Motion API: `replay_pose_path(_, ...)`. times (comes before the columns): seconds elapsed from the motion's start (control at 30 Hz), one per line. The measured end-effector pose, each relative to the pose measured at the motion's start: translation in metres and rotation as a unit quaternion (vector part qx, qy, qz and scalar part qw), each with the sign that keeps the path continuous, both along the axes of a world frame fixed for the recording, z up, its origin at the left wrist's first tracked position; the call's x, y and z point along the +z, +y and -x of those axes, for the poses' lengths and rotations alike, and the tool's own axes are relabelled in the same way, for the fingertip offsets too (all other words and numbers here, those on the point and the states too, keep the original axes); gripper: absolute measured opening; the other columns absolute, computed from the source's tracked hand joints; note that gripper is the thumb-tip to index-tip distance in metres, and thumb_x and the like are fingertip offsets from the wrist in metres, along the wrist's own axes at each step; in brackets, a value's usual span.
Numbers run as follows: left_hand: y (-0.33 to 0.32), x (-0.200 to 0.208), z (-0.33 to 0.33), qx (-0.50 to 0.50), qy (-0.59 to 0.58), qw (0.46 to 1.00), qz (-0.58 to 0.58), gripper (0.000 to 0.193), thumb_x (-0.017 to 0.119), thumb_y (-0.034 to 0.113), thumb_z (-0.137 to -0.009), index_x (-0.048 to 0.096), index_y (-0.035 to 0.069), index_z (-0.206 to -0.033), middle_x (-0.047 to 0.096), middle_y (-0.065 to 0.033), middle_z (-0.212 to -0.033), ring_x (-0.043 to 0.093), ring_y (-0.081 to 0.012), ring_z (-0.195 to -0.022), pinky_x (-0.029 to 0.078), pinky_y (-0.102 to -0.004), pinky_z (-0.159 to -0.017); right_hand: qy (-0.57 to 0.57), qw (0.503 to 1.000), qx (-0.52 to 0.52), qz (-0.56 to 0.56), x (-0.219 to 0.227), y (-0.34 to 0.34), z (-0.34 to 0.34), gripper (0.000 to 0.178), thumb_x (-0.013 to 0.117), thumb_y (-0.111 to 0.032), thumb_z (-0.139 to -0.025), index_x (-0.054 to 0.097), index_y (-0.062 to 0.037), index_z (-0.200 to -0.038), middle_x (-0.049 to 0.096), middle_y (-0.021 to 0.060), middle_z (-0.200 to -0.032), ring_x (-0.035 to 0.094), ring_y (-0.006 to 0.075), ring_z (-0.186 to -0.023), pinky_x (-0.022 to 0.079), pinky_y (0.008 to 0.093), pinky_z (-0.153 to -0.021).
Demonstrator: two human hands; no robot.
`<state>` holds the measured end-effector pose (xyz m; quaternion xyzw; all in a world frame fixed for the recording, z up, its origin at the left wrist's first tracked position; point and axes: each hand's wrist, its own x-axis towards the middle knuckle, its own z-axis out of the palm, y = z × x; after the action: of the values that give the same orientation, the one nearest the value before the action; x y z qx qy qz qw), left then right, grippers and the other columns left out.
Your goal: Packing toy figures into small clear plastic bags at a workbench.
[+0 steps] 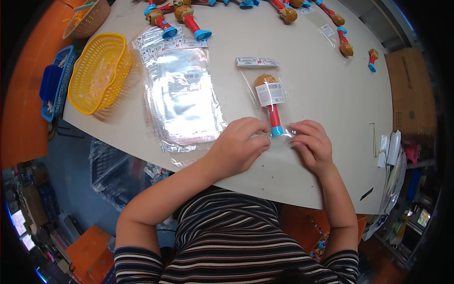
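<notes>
A small toy [274, 113] with a round brown head, a red stem and a blue base lies inside a clear plastic bag [249, 85]. The bag has a printed header strip at its far end, and a white label covers part of the toy. At the near end, beside the blue base, my left hand [243, 142] pinches the left corner of the bag. On the other side my right hand [312, 142] has its fingers closed on the right corner. A stack of flat clear bags [182, 104] lies left of the bagged toy.
A yellow plastic basket [97, 75] stands at the table's left edge, near a blue basket [61, 85] and a tan basket [87, 21]. Several more toys [190, 21] lie along the far side. A cardboard box [409, 92] stands at the right.
</notes>
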<state>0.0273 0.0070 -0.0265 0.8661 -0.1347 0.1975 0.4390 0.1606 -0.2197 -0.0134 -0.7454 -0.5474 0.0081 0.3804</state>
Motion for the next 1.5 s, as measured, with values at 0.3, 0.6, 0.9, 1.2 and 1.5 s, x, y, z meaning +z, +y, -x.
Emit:
replay_pose_path(0.3, -0.002, 0.004, 0.001, 0.065, 0.081, 0.993, 0.064, 0.004, 0.062, 0.004, -0.087, 0.061, 0.001, -0.085, 0.058, -0.0127, -0.091, 0.054, -0.032, -0.087, 0.045, -0.0391, -0.079, 0.147, 0.984, -0.063, 0.083, 0.012, 0.009, 0.008, 0.008, 0.065, -0.007, -0.087, 0.062, -0.002, -0.082, 0.048, 0.0187, -0.141, 0.046, 0.0343, -0.128, 0.035, 0.0443, -0.107)
replay_pose_path(0.6, -0.015, 0.005, -0.003, 0.163, 0.092, 0.981, -0.051, 0.01, 0.066, 0.005, -0.083, 0.059, -0.001, -0.088, 0.057, -0.0143, -0.092, 0.054, -0.0346, -0.087, 0.045, -0.0407, -0.079, 0.256, 0.946, -0.127, 0.15, 0.034, 0.024, 0.013, 0.013, 0.066, -0.01, -0.089, 0.059, -0.0041, -0.08, 0.039, 0.0178, -0.147, 0.037, 0.0366, -0.136, 0.035, 0.0411, -0.109)
replay_pose_path(0.9, -0.038, 0.015, -0.003, 0.251, 0.113, 0.949, 0.151, 0.071, 0.073, 0.012, -0.085, 0.034, 0.0, -0.143, 0.051, -0.0207, -0.123, 0.058, -0.0268, -0.095, 0.051, -0.0379, -0.081, 0.374, 0.881, -0.287, 0.041, 0.041, 0.021, 0.021, 0.034, 0.065, -0.017, -0.094, 0.055, -0.0021, -0.123, 0.056, 0.0112, -0.131, 0.06, 0.0179, -0.107, 0.05, 0.0317, -0.088)
replay_pose_path(1.2, -0.033, 0.026, -0.024, 0.123, 0.304, 0.812, 0.482, 0.086, 0.077, 0.005, -0.081, 0.021, -0.001, -0.147, 0.044, -0.025, -0.131, 0.063, -0.0174, -0.092, 0.052, -0.0285, -0.075, 0.583, 0.79, -0.188, -0.017, 0.027, 0.031, 0.029, 0.065, 0.071, 0.0, -0.087, 0.038, -0.0024, -0.142, 0.064, 0.0094, -0.106, 0.064, 0.0135, -0.096, 0.053, 0.0256, -0.084)
replay_pose_path(1.5, 0.043, 0.019, 0.136, 0.226, 0.067, 0.893, 0.383, 0.092, 0.073, 0.0, -0.076, 0.018, 0.006, -0.149, 0.051, -0.0113, -0.128, 0.054, -0.0219, -0.118, 0.05, -0.0409, -0.1, 0.554, 0.826, 0.035, 0.097, 0.049, 0.065, 0.038, 0.049, 0.072, -0.006, -0.088, 0.052, -0.003, -0.133, 0.069, 0.0083, -0.103, 0.064, 0.0112, -0.089, 0.052, 0.027, -0.081)
